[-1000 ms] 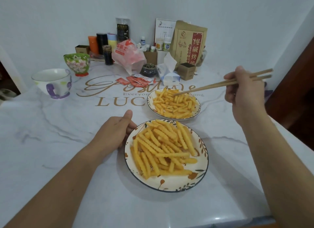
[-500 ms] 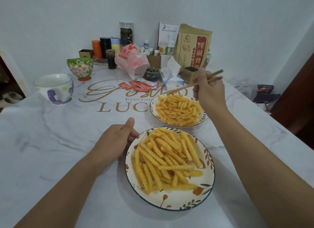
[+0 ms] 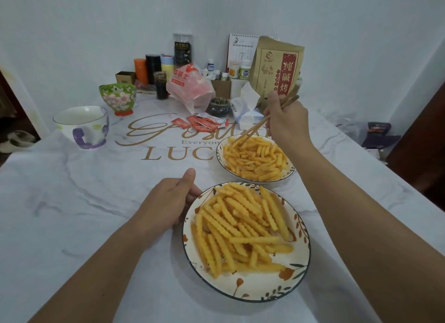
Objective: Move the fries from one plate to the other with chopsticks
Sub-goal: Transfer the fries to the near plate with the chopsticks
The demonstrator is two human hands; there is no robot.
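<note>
A: Where's the right hand (image 3: 287, 120) now?

B: Over the far plate (image 3: 287, 172), fingers curled round the chopsticks (image 3: 255, 127). A second ago it was out to the right with the sticks held level; now they slant down and their tips are in among the far fries (image 3: 252, 159) at the plate's back-left rim. Whether they grip a fry, I cannot tell.

A: And the left hand (image 3: 168, 202)?

B: Unchanged: it holds the near plate (image 3: 245, 289) by its left rim, thumb up. The near fries (image 3: 240, 226), crinkle-cut, lie heaped there.

A: Any writing?

B: Gold lettering on the tablecloth (image 3: 72, 190): "LUC", cut off by the far plate, and "Everyon" above it under a script word. The brown paper bag (image 3: 274, 67) carries a red label reading 纯碱烤. The pink plastic bag (image 3: 190, 87) has red characters, too blurred to read. Red sachets (image 3: 204, 124) lie near it.
</note>
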